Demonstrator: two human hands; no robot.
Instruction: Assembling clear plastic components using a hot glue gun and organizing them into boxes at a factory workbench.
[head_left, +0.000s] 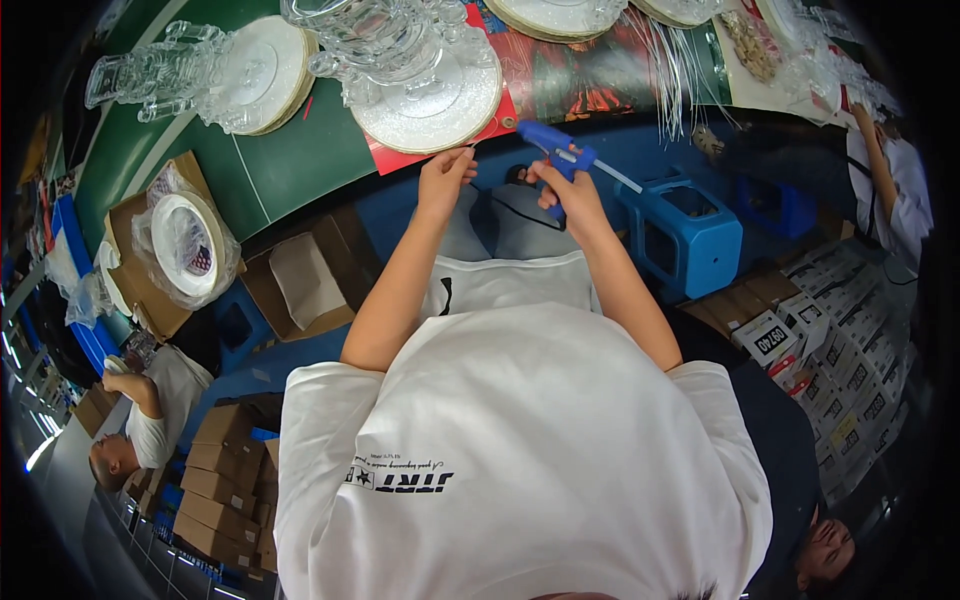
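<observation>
In the head view, the wearer's white shirt (520,390) is nearest, filling the lower middle of the frame, with both forearms reaching up from it. The left hand (445,187), above centre, has its grip pressed together at the fingertips; whether something small is pinched there I cannot tell. It is just beside the front of a round white plate (470,108), which carries a clear glass piece (390,45) at the top of the frame. To its right, the right hand (577,195) has its grip wrapped around a blue glue gun (550,142), nose toward the upper left, a pale glue stick (617,175) jutting from the back.

The plate lies on a red sheet (393,158), close to the near edge of the green tabletop (300,160). A bump from the left hand could shove it over that edge or rock the glass, which looks easily broken. Should the gun be hot, its nose could burn the left fingers if the hands came together, and a drip could fall on the grey trousers (525,225) below. A black cord (525,213) hangs above the lap; caught on a knee, it could jerk the gun off line. The white strings (672,70), upper right, dangle over the edge and could snag a passing sleeve.
</observation>
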